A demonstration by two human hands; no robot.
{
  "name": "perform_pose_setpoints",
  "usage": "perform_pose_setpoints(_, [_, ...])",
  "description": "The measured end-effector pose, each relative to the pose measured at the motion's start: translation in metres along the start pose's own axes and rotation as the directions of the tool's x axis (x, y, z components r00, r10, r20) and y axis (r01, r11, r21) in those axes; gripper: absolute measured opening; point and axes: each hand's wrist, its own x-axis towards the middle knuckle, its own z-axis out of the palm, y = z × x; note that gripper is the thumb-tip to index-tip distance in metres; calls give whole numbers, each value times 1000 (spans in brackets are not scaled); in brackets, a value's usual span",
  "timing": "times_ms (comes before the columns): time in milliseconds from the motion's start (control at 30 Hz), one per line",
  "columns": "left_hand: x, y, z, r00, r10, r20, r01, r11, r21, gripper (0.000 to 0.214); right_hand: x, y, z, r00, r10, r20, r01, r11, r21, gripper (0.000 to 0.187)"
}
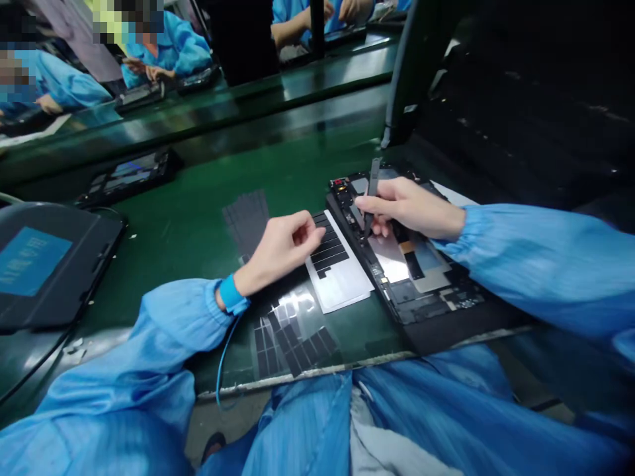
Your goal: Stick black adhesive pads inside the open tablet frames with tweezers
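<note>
Dark tweezers [374,177] stand nearly upright in my right hand [404,205], which is closed around them. Their lower end points into an opened tablet-like device [397,254] with its boards and silvery plates exposed. My left hand [285,244], with a blue wrist strap [232,293], is curled over the edge of a white sheet [337,281] bearing rows of black strips [330,248]. Its thumb and forefinger are drawn together, and I cannot make out whether anything is between them. The white sheet lies just left of the device.
Dark strip sheets [247,218] lie beyond my left hand; clear sheets with black pieces [292,340] are near the front edge. A black case with a blue label [34,261] stands left. Another opened device [131,175] lies farther back. Co-workers in blue sit across the bench.
</note>
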Motion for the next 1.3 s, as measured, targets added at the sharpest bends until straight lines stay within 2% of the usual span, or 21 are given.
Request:
perform_pose_setpoints(67, [-4, 8, 16, 993, 106, -58, -110, 991, -74, 15, 2, 7, 5, 997, 48, -53, -46, 998, 33, 37])
perform_pose_setpoints(133, [-7, 10, 27, 975, 213, -59, -219, 968, -120, 6, 5, 5, 11, 986, 115, -117, -113, 993, 31, 33])
perform_pose_setpoints(233, [-9, 7, 33, 954, 300, -19, -300, 942, -152, 16, 6, -2, 16, 973, 145, -179, -145, 989, 12, 28])
perform_pose_setpoints(400, [-9, 2, 34, 938, 344, 51, -333, 931, -150, 21, 5, -4, 15, 971, 151, -184, -152, 988, 7, 26])
perform_pose_setpoints(733, [-10, 4, 34, 919, 385, 83, -376, 920, -108, 20, 4, -6, 15, 971, 160, -175, -164, 986, -8, 21])
perform_pose_setpoints(933, [-9, 7, 31, 903, 400, 158, -390, 916, -94, 15, 3, -9, 15, 968, 163, -191, -172, 984, -33, 23])
perform_pose_setpoints(1133, [-10, 11, 31, 869, 460, 184, -473, 881, 30, 16, 1, -12, 17, 965, 129, -228, -155, 983, -103, 21])
perform_pose_setpoints(1300, [-13, 13, 34, 889, 424, 172, -450, 877, 169, 15, 0, -10, 18, 979, 67, -191, -88, 991, -104, 14])
